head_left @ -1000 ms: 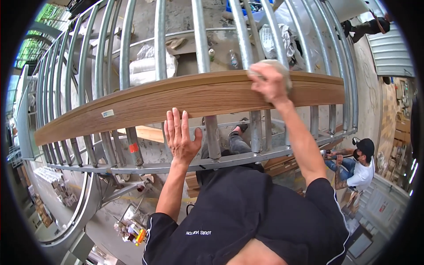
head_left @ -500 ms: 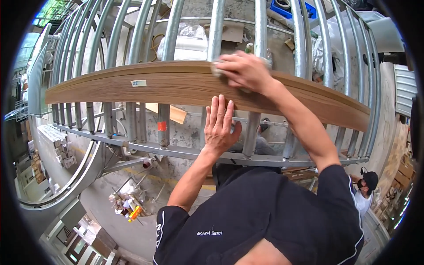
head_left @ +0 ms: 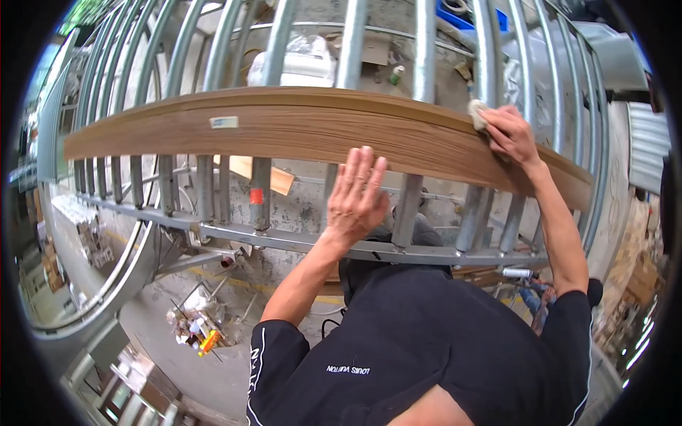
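A long brown wood-grain board lies across the metal rollers, its face toward me and a raised lip along its far edge. Near the left part of its face sits a small pale label. My right hand pinches a whitish cloth against the board's far edge, right of the middle. My left hand lies flat with fingers stretched out, the fingertips over the board's near edge; it holds nothing.
The grey metal rollers run away from me, joined by a near rail. A red mark is on one roller. Below lie a wood offcut and a blue crate. Cluttered supplies stand at lower left.
My right hand has slid the cloth rightward along the board's far edge. My left hand stays in nearly the same place by the near edge.
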A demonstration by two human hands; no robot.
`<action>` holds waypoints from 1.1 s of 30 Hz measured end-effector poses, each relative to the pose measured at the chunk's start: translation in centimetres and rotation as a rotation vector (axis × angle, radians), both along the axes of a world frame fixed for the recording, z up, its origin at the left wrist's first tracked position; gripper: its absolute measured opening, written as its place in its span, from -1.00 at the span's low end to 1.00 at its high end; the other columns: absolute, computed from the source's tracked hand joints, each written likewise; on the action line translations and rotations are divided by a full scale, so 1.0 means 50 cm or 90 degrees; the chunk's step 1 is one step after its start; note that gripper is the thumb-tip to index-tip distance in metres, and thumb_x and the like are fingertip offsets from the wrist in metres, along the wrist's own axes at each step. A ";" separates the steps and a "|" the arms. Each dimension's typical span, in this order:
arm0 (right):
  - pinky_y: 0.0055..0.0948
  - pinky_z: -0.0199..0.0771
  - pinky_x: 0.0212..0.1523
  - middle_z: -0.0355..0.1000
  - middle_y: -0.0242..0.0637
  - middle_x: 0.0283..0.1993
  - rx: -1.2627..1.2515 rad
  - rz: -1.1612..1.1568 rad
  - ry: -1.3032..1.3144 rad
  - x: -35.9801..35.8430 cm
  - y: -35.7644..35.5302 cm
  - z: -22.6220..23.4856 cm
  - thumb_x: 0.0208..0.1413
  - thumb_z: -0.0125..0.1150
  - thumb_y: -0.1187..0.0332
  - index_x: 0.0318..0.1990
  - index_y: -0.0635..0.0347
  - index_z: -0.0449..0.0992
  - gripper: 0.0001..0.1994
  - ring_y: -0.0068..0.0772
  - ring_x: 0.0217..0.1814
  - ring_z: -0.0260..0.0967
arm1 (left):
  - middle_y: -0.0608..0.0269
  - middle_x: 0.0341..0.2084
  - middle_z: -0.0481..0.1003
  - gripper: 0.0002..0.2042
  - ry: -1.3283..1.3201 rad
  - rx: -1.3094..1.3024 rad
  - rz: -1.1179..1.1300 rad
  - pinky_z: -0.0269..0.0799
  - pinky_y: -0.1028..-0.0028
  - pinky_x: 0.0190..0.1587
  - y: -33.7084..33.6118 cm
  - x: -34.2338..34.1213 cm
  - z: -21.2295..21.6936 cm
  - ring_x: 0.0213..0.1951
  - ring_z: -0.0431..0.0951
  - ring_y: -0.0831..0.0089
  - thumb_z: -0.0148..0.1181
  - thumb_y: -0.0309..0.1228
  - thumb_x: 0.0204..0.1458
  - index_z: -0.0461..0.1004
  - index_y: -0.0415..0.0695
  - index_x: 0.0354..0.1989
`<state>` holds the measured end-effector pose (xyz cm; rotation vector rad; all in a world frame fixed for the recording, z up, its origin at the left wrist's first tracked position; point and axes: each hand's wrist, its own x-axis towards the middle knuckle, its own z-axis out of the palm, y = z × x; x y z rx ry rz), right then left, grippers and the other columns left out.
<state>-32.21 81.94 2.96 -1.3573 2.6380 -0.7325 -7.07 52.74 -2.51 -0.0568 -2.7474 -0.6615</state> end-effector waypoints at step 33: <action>-0.21 0.20 0.37 0.29 -0.09 0.34 0.312 -0.578 0.223 0.026 0.667 -0.009 0.10 0.03 0.46 0.25 0.16 0.38 -0.50 -0.10 0.44 0.14 | -0.23 0.36 0.12 -0.35 -0.021 -0.073 -0.007 0.05 0.00 0.38 0.085 -0.026 0.013 0.40 0.07 -0.17 0.17 -0.43 -0.04 0.24 -0.24 0.31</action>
